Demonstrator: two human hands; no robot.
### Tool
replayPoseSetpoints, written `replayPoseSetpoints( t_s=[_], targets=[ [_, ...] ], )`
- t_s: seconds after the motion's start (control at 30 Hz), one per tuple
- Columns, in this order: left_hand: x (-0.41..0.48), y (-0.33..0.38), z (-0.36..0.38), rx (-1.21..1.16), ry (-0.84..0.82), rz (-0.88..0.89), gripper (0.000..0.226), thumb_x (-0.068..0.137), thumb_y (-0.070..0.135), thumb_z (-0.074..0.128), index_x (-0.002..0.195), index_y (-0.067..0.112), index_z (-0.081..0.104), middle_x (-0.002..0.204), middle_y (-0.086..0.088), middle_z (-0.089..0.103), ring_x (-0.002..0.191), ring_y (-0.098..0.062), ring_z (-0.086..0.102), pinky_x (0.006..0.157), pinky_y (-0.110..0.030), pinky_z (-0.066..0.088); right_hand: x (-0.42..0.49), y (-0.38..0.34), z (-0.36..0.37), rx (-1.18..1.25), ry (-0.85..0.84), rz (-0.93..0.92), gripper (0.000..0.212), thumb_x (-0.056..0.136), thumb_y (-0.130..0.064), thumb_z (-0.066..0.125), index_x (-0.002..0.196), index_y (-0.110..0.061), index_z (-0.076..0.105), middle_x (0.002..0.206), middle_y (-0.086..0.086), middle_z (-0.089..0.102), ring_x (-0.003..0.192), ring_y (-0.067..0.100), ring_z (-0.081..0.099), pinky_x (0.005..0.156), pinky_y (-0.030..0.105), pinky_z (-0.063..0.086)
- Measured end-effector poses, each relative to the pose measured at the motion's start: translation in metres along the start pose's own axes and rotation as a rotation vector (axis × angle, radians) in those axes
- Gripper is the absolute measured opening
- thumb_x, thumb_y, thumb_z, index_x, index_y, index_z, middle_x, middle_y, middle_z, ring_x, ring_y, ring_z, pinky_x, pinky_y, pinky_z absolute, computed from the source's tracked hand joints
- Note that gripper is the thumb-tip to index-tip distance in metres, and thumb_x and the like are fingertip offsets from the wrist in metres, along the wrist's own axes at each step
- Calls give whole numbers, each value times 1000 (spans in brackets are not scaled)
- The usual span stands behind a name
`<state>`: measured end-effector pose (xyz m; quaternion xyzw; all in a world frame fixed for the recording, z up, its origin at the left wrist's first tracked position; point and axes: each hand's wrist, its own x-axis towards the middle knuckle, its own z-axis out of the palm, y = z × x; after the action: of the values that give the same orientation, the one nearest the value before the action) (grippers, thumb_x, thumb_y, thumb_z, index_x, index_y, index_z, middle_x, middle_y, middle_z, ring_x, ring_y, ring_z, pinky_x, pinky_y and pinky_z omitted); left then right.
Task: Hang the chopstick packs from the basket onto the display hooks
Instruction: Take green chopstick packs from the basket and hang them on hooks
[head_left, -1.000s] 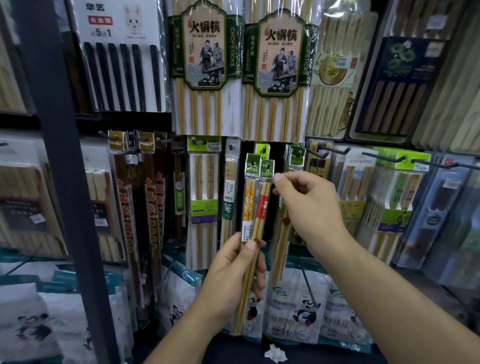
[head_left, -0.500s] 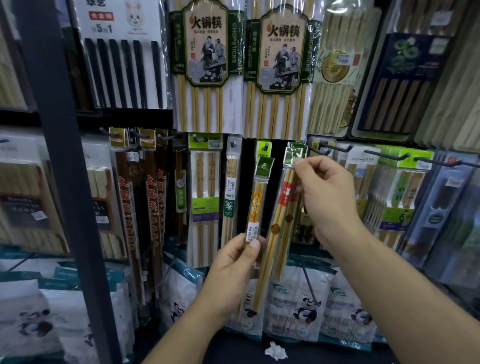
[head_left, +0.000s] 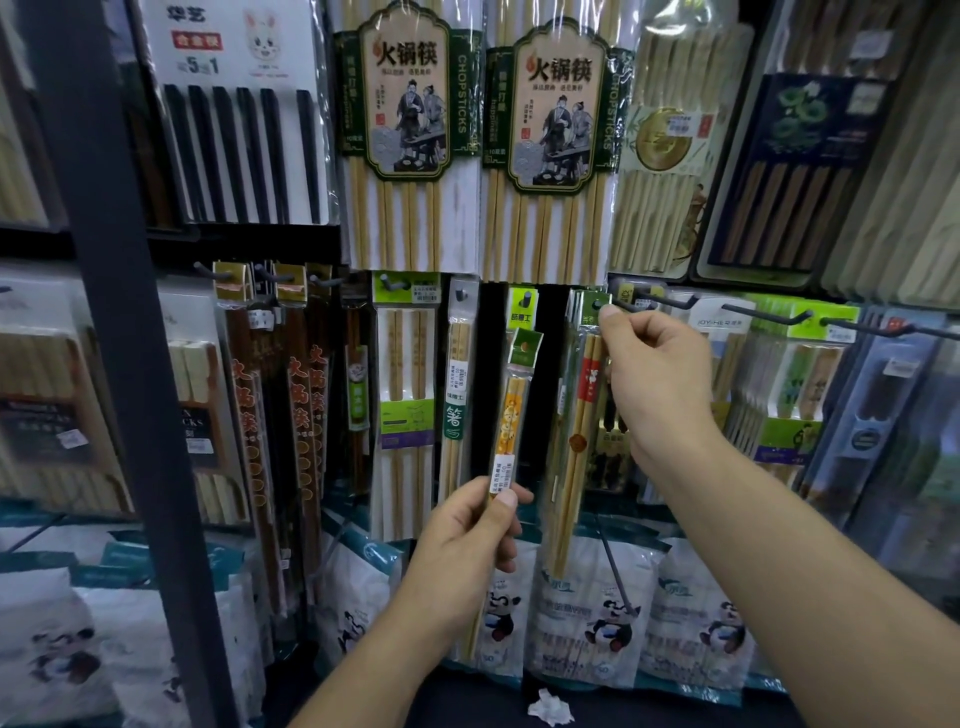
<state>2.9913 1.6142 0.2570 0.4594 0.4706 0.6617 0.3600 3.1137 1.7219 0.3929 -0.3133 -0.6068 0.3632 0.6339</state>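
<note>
Rack (head_left: 119, 364): pack (head_left: 511, 415) upright, header-up (L hand (head_left: 462, 540))

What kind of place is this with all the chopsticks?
Probably a shop aisle for kitchenware: rows of chopstick packs hang from metal display hooks, and some carry price stickers.

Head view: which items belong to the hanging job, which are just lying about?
Job: left hand, orange-banded chopstick pack; right hand, red-banded chopstick pack; dark metal hook.
Lying about: crumpled white paper scrap; panda-print white bags.
</note>
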Motion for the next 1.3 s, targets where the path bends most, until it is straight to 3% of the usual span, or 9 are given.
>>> replayPoseSetpoints(
  t_s=[0.13,0.27,0.47,0.6,0.8,0.97,1.13,1.23,1.3],
  targets=[
    [0,-1,0,7,-4,2,31,106,23,51,94,33,77,73,4,59,67,-11,56,65,-24,51,2,1,2,1,23,0,44,100,-26,61,82,13,55,66,9,42,61,20,38,94,36,54],
    [0,-3,-1,33,-12,25,30,107,25,50,95,35,76,72,5,58,65,-10,55,63,-25,50,5,6,3,-34,49,-4,44,100,-27,62,77,11,54,59,5,39,56,15,38,92,27,51],
    [-2,0,-2,-95,-44,38,30,95,46,52,105,28,74,78,1,55,57,-9,43,50,-24,34,6,13,-1,-44,58,35,25,96,-27,67,79,-10,65,56,-11,51,52,1,49,65,15,45],
    [-1,6,-1,-37,-62,69,22,102,41,48,100,25,63,79,0,55,56,-9,42,48,-24,32,-9,5,-8,-82,11,6,17,96,-27,67,81,-19,68,59,-10,61,52,-5,52,49,10,44],
    [7,20,8,44,-121,121,23,107,32,50,91,36,66,72,3,57,63,-15,56,52,-27,48,-26,-4,-9,-84,-214,-84,26,98,-28,64,80,-10,71,67,8,61,55,1,53,53,11,45],
    [13,31,18,165,-192,138,17,102,37,55,92,37,68,77,5,65,77,-22,70,70,-40,62,-15,-12,-15,-77,-198,-50,33,100,-29,62,78,-5,68,53,-5,53,50,4,48,50,12,42],
    [24,40,28,385,-161,215,22,105,38,54,86,36,64,65,16,51,61,-4,50,58,-16,43,-1,-21,-18,92,-137,137,24,95,-28,70,73,-17,72,53,-10,58,49,1,53,52,12,44],
    [28,39,31,409,-164,212,19,105,37,55,90,35,66,67,18,52,63,-3,49,58,-16,42,5,-20,-16,74,-104,214,30,99,-28,64,80,-5,71,64,1,58,56,9,52,73,27,44],
    [30,37,31,390,-163,196,19,104,35,56,89,34,66,67,16,51,64,-7,48,61,-23,42,7,-19,-15,-2,-96,176,36,101,-28,60,84,3,68,67,6,57,56,10,51,70,26,43]
  ],
)
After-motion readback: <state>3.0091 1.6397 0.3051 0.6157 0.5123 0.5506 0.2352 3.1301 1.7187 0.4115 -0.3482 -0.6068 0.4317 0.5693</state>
